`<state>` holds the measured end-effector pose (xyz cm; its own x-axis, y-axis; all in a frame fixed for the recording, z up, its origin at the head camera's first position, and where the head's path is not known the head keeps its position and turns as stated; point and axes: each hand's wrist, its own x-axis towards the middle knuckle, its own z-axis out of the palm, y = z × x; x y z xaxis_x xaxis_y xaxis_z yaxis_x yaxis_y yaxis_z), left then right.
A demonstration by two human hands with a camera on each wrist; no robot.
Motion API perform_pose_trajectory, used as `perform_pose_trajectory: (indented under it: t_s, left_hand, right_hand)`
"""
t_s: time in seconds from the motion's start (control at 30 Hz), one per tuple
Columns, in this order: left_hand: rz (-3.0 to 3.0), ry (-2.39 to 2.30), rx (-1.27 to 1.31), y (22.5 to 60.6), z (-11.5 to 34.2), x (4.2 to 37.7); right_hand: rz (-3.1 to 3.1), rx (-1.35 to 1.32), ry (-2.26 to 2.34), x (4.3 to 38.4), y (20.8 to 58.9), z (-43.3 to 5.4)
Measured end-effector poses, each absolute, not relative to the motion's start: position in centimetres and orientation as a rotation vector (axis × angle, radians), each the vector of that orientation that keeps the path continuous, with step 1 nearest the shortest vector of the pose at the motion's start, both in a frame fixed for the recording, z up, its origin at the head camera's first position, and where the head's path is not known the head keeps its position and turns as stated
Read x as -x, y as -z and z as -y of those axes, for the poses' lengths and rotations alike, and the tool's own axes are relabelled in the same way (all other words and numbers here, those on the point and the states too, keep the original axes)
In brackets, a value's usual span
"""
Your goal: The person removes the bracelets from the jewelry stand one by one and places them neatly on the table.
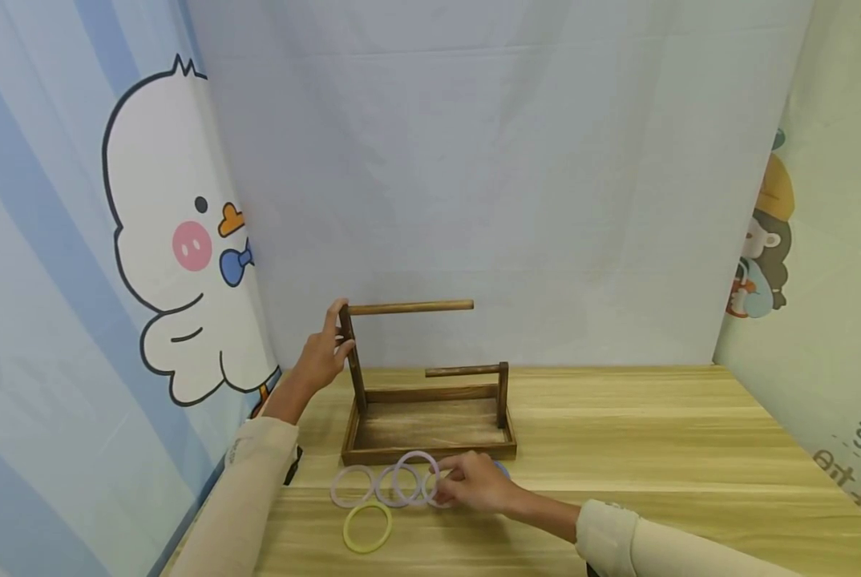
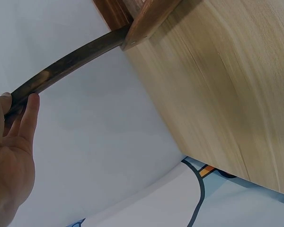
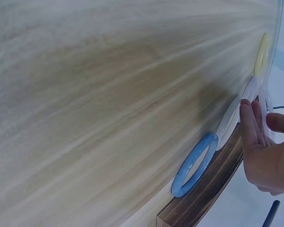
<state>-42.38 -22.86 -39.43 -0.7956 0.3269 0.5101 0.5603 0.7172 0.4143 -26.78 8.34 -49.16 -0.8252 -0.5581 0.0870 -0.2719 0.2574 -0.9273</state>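
Note:
My left hand (image 1: 320, 358) grips the upper end of the tall dark post (image 1: 357, 381) of a wooden two-armed rack, fingers and thumb around it in the left wrist view. Low in front of the rack's tray (image 1: 430, 455), my right hand (image 1: 477, 483) pinches a pale lilac bangle (image 1: 416, 453) between thumb and fingers. That bangle stands tilted up, overlapping other pale bangles in the head view. A pinkish bangle (image 1: 333, 486) lies to its left and a yellow bangle (image 1: 346, 530) nearer me. Partly hidden behind the right hand is a blue bangle (image 1: 503, 470), whole in the right wrist view.
The rack's long upper bar (image 1: 412, 307) points right from the tall post; a shorter lower bar (image 1: 462, 371) points left from the short post (image 1: 503, 397). A wood-grain table (image 1: 618, 449) carries everything, with a pale curtain (image 1: 510, 200) behind and printed curtains at both sides.

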Motion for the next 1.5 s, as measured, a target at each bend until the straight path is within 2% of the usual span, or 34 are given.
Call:
perform_pose_trajectory:
  t_s: [0.9, 1.5]
  left_hand:
    - [2.55, 0.794, 0.653, 39.5, 22.8, 42.5]
    - [2.529, 0.804, 0.671, 39.3, 22.7, 42.3]
  right_hand:
    - [-2.12, 0.734, 1.529, 25.4, 49.6, -9.1]
    - [-2.051, 0.599, 1.552, 24.6, 49.8, -9.6]
